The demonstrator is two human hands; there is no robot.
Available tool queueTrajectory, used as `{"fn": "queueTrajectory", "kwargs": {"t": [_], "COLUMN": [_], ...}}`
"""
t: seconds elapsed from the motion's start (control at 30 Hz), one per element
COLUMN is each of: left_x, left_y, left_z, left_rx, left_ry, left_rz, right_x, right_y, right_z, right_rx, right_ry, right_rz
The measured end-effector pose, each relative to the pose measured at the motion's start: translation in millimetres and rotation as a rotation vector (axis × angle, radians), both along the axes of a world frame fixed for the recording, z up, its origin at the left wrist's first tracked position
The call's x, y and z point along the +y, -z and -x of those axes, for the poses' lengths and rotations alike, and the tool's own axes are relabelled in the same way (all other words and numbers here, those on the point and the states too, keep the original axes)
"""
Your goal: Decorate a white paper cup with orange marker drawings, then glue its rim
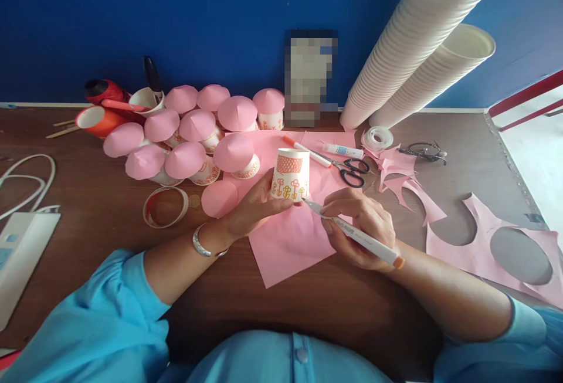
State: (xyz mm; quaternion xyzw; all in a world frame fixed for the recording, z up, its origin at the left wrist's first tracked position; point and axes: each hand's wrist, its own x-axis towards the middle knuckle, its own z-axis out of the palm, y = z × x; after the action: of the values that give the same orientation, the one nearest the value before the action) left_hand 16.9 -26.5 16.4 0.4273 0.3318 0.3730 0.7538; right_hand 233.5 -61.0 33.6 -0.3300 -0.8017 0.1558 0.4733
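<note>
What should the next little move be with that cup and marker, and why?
Probably the left hand should turn the cup a little. The marker in the right hand has its tip at the cup's lower right edge, beside the last of the orange figures drawn in a row there, so a turn would likely bring bare paper under the tip.

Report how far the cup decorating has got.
Done: about ten pink-capped cups sit grouped at the back left. In hand: the left hand holds an upturned paper cup, still capless; the right hand puts a marker to its orange drawings. Left: two tall stacks of plain cups.
</note>
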Motion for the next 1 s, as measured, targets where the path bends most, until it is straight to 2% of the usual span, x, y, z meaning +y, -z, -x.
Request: {"fn": "queueTrajectory", "kwargs": {"t": [1.0], "left_x": [-0.7], "left_y": [1.3], "left_z": [1.2], "left_rx": [0.027], "left_ry": [0.042], "left_rz": [-0.06], "right_x": [1.3], "right_y": [-2.5], "right_z": [1.8], "right_rx": [-0.04], "right_ry": [-0.018], "right_rz": [0.007]}}
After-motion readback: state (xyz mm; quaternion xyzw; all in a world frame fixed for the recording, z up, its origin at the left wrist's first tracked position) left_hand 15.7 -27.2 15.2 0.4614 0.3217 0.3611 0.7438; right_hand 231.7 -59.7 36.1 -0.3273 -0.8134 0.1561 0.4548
